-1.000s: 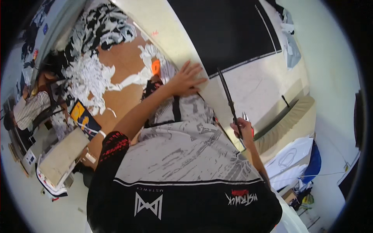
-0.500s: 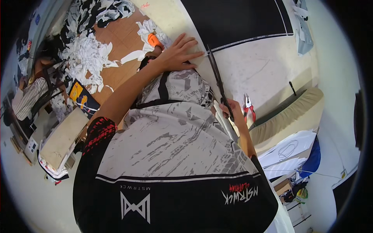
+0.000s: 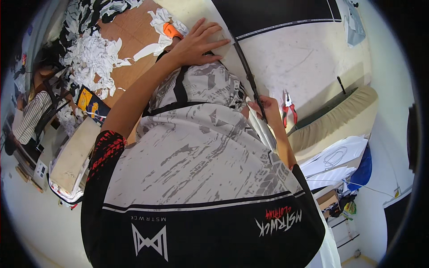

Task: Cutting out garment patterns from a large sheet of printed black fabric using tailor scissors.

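A black fabric panel [image 3: 277, 15] with a white border lies on the pale work table [image 3: 313, 62]. My left hand [image 3: 199, 44] rests flat with spread fingers at the table's near left edge, beside the panel's white margin. A long pair of dark scissors [image 3: 248, 71] is gripped by my right hand [image 3: 269, 107] at the handle end. Its blades point away from me, their tips at the panel's near left corner; whether they are parted is too small to tell. Red-handled pliers [image 3: 288, 109] lie just right of my right hand.
A padded beige roll [image 3: 344, 111] and a thin black tool [image 3: 341, 85] are on the table's right. White paper sheets [image 3: 339, 158] lie nearer. White fabric scraps [image 3: 94, 58] heap on the brown floor at left, where another person in a striped top [image 3: 33, 117] sits.
The whole view has shifted a little, so table and hands appear higher. The scissors are still in my right hand, and my left hand stays flat by the panel's margin.
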The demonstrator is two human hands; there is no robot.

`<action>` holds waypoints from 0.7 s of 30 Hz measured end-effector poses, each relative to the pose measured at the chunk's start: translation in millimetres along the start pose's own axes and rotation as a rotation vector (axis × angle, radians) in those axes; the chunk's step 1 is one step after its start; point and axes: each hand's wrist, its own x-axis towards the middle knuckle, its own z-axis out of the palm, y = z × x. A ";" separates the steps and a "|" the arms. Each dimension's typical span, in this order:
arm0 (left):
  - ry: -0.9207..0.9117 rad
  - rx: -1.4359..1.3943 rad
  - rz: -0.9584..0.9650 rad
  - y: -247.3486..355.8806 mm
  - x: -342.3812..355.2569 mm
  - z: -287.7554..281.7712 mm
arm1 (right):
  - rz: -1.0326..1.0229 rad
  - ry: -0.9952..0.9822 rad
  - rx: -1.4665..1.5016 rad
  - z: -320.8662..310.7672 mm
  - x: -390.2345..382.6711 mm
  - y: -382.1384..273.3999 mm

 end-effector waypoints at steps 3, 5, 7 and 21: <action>-0.001 -0.005 0.000 -0.2 -0.4 0.2 | 0.044 0.006 0.025 2.6 -5.3 -10.0; -0.010 0.005 -0.006 0.6 -1.1 1.6 | 0.061 0.004 0.040 4.8 -7.8 -12.6; -0.014 0.004 -0.008 1.6 -1.1 1.4 | 0.073 0.021 -0.002 5.0 -8.0 -11.4; 0.018 -0.026 0.006 4.2 -1.4 1.3 | 0.073 -0.007 0.075 12.2 7.5 -20.8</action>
